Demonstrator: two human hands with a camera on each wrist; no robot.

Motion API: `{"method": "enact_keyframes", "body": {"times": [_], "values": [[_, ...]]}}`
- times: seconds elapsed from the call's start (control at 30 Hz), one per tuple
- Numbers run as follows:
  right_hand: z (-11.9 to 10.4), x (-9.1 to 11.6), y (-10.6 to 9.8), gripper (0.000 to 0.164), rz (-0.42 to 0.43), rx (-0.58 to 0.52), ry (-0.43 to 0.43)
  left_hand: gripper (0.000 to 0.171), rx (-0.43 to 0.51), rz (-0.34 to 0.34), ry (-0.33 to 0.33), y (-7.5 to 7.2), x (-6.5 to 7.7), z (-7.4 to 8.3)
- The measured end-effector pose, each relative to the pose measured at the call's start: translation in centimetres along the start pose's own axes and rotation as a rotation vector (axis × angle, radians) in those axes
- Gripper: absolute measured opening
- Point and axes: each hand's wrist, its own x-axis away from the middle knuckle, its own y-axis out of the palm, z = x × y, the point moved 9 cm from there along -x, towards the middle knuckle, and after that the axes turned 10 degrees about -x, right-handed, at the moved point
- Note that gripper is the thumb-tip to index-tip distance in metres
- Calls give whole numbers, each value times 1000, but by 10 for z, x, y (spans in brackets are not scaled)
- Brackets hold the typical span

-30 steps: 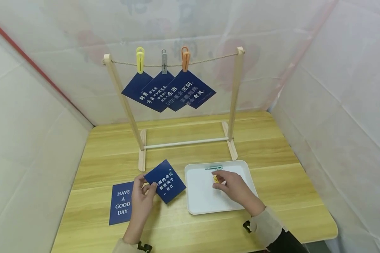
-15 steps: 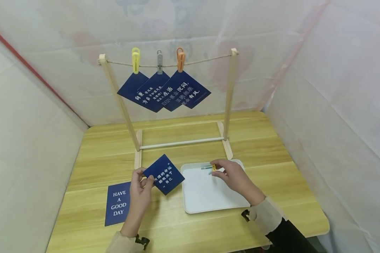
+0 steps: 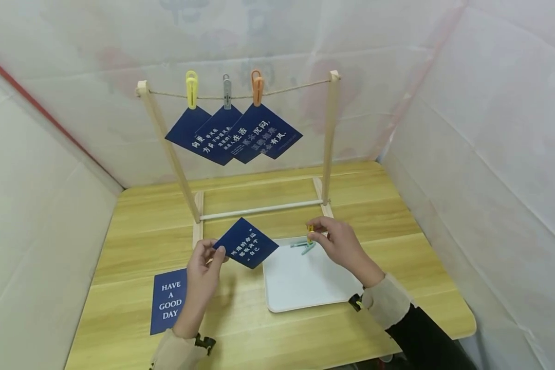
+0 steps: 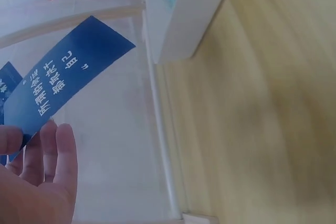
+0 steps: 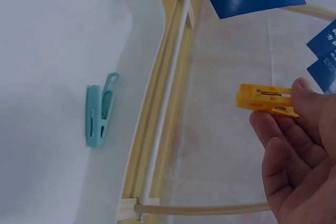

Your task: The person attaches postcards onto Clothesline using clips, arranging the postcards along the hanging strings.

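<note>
My left hand point(image 3: 203, 270) pinches a dark blue card point(image 3: 246, 243) with white characters by its left corner, thumb on top. The card is lifted above the table, its right corner overlapping the tray's edge in the head view. Between thumb and fingers of my right hand point(image 3: 341, 244) is a yellow clothespin point(image 5: 265, 99), raised over the far side of the white tray point(image 3: 305, 288). A teal clothespin point(image 5: 100, 115) lies in that tray. Left of my left hand, a blue card reading "HAVE A GOOD DAY" point(image 3: 168, 300) lies on the table, partly covered by the hand.
Behind the hands stands a wooden rack point(image 3: 329, 144) with a twine line point(image 3: 298, 88). Several blue cards point(image 3: 279, 136) hang overlapping from it, under yellow point(image 3: 191, 90), grey point(image 3: 227, 92) and orange point(image 3: 257, 88) clothespins. Pale sheeting walls point(image 3: 467, 128) surround the table point(image 3: 398, 246).
Both hands have risen away from the table towards the rack, the left with the card and the right with the yellow clothespin. The head view has shifted slightly.
</note>
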Motion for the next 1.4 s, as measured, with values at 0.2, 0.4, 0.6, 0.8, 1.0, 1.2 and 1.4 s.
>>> {"method": "enact_keyframes", "body": {"times": [0.2,0.4,0.6,0.8,1.0,1.2,1.4], "values": [[-10,-11,-15,18,84,11,-51,13,13,-42,39,3,-10,11],[-23,-21,-28,13,138,34,-108,12,-2,-50,97,6,-21,24],[-28,-35,-33,22,106,13,-65,13,-12,-67,160,10,-33,43],[-37,-48,-40,29,63,24,-45,14,-27,-77,215,12,-43,63],[-52,-61,-55,30,61,15,-45,14,-26,-78,233,15,-53,77],[-64,-75,-68,31,57,25,-44,15,-21,-86,234,21,-62,87],[-73,-87,-88,33,83,22,-58,15,7,-92,245,30,-70,96]]}}
